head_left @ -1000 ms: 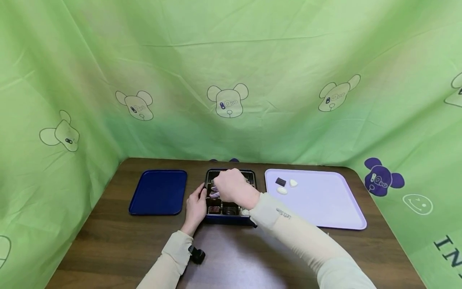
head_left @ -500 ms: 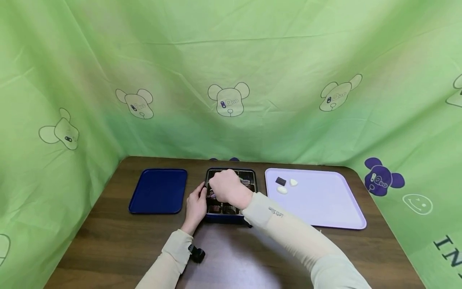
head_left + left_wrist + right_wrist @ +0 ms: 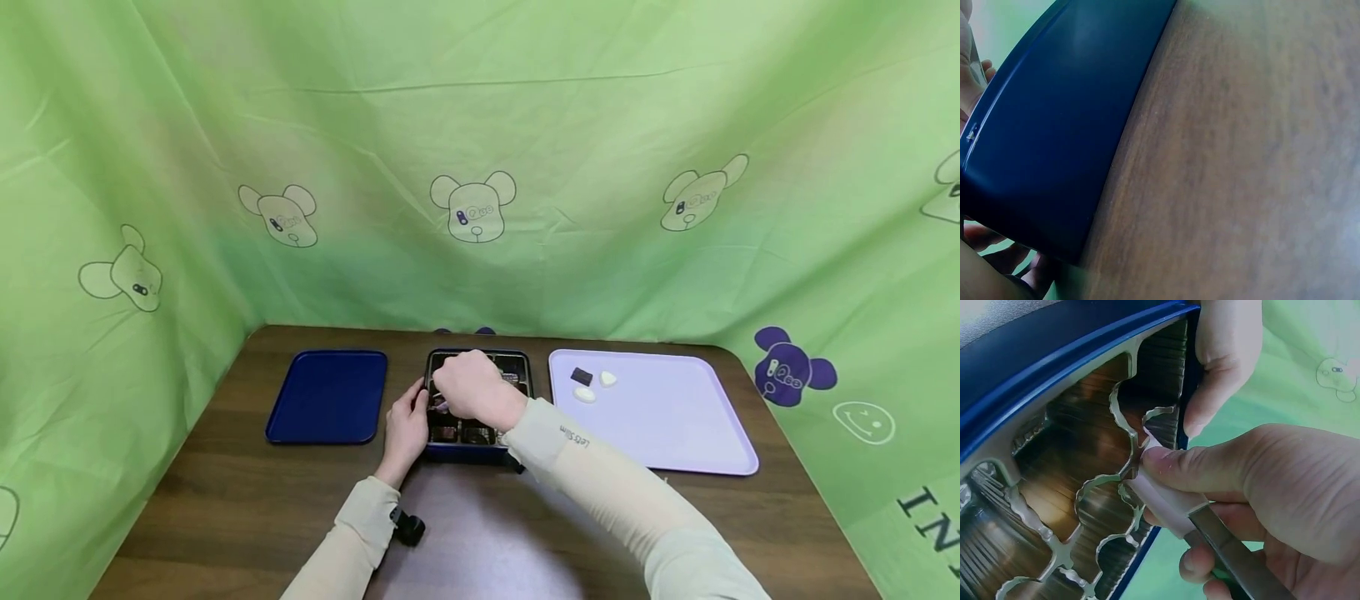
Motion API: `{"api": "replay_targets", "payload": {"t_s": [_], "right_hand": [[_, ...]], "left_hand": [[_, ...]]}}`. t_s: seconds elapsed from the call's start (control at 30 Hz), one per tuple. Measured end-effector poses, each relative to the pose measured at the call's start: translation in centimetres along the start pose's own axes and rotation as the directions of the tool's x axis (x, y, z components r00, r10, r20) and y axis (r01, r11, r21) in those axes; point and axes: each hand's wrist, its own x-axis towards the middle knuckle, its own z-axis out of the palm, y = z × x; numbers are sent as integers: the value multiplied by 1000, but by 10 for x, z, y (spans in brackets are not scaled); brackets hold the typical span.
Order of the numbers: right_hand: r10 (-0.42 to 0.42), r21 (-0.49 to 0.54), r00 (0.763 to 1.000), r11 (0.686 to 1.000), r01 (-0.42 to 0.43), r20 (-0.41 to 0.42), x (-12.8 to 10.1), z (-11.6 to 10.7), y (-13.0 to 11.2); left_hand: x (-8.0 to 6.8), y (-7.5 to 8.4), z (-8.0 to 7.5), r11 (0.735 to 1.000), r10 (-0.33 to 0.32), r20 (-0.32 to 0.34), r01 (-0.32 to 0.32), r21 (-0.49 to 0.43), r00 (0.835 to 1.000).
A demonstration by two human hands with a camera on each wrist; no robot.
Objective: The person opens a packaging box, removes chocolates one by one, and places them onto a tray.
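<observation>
A dark blue chocolate box [image 3: 480, 454] with a moulded insert sits mid-table. My left hand [image 3: 408, 425] grips its left side, with the fingers [image 3: 1222, 356] curled over the blue rim [image 3: 1085, 347]. My right hand [image 3: 468, 387] hovers over the box's left half and holds pale-tipped metal tongs [image 3: 1160, 500]. The tip touches a divider of the insert on the left-hand side. I cannot see anything held in the tongs. The left wrist view shows only the box's outer wall [image 3: 1054, 137] and the wooden table [image 3: 1241, 156].
A dark blue tray [image 3: 326, 396] lies left of the box. On the right lies a lavender tray [image 3: 675, 425] with one dark piece [image 3: 581, 376] and two white pieces [image 3: 608, 378] near its far left corner. Green cloth walls surround the table.
My right hand has shifted a little to the left over the box. The left hand stays on the box's side.
</observation>
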Motion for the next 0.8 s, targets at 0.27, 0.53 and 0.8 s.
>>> {"api": "replay_targets", "payload": {"t_s": [0.27,0.53,0.8], "right_hand": [[-8,1,1000,1000,8,0,-4,-1,3],[21,24,1000,999,-21,-16,-9,-7,8],[47,78,999,996,-45,-26,-16,-18,17]], "left_hand": [[0,-1,0,1000,-1,1,1,0,1000],[0,-2,1,1000,8,-2,-8,14,1000],[-2,-1,1,1000,0,-12,0,6,1000]]}}
